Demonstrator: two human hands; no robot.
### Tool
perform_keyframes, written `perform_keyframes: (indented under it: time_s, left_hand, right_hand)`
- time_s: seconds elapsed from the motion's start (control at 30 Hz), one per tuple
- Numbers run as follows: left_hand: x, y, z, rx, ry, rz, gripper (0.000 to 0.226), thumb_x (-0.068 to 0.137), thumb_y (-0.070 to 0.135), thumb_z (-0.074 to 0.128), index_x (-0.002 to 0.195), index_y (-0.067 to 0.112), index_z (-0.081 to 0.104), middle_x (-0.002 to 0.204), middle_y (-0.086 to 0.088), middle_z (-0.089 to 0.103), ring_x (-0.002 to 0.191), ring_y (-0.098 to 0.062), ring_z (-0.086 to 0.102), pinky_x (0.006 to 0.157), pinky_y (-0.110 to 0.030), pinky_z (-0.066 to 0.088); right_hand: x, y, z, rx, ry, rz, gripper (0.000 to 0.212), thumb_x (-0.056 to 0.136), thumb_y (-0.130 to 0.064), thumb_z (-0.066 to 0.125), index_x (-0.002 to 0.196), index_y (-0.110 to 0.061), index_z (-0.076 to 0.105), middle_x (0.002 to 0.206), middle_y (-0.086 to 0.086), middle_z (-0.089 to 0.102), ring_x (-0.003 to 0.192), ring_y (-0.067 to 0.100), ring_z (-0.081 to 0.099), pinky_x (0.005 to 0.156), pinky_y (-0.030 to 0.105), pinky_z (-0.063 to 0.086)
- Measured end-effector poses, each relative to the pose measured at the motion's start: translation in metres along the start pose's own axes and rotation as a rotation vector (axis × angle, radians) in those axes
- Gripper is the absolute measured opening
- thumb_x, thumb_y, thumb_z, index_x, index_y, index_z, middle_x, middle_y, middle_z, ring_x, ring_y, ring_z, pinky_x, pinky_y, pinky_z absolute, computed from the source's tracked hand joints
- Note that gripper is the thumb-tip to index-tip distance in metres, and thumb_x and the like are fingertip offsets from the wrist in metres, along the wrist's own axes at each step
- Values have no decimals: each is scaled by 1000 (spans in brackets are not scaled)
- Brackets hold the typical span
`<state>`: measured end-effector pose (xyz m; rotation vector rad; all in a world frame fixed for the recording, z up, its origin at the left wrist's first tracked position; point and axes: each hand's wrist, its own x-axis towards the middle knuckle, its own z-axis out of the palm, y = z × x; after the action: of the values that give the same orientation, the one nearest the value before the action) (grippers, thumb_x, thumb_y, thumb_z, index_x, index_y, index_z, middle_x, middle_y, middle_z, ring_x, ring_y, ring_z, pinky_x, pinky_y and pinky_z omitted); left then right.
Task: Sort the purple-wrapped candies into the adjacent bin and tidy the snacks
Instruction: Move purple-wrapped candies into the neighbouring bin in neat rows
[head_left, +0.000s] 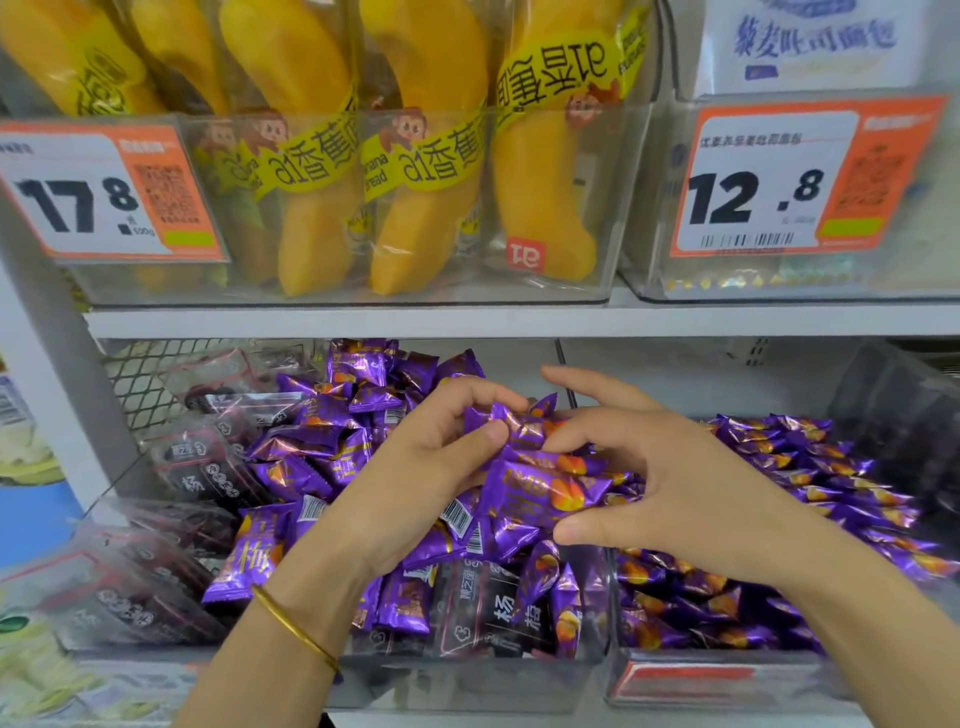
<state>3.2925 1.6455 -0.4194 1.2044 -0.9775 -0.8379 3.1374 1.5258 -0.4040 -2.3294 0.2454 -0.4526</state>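
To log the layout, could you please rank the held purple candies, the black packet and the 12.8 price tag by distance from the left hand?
1. purple candies, in the left hand.
2. black packet, below, bin front.
3. 12.8 price tag, upper-right shelf.

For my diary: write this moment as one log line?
left hand grips purple-wrapped candies | right hand pinches them | middle bin mixed with dark packets

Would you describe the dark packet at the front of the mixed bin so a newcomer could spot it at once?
Below the white shelf board carrying the yellow banana breads, find the clear bin under the left hand. Behind its front wall stands the dark packet: black with large white characters, whereas its neighbours on both sides are purple candies.
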Motion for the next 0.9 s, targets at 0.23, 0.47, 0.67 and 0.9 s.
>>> perform_keyframes:
  time_s: [0.23, 0.47, 0.67, 0.9]
  left_hand:
    - [1, 4, 23, -39, 23, -4, 14, 79, 16, 65, 91, 16, 57, 92, -23, 59, 80, -21, 59, 77, -40, 49]
    - [31, -3, 117, 78, -134, 70, 13, 90, 10, 57, 85, 22, 60, 84, -3, 61, 82, -16, 59, 81, -30, 53]
    - [76, -30, 209, 199, -245, 7, 27, 92, 3, 50, 99, 28, 58, 113, -10, 60, 97, -17, 57, 93, -36, 46]
    - [101, -78, 248, 450, -429, -155, 30, 94, 7, 49, 123, 11, 55, 110, -7, 57, 95, -14, 54, 77, -24, 48]
  right_hand:
    - [-17, 7, -26, 129, -31, -2, 39, 60, -23, 87, 89, -34, 63, 138, -36, 36, 125, -7, 43, 104, 37, 40]
    - [-88, 37, -92, 113, 73, 62, 39, 51, -34, 86, 84, -28, 66, 122, -14, 54, 113, 11, 58, 97, 34, 47]
    - [-149, 85, -164, -54, 85, 197, 46, 48, -51, 85, 84, -30, 67, 112, -12, 55, 107, 12, 58, 93, 26, 46]
    - [-152, 121, -192, -542, -306, 320, 40, 55, -34, 86, 86, -25, 64, 106, -6, 55, 99, 13, 55, 89, 26, 44]
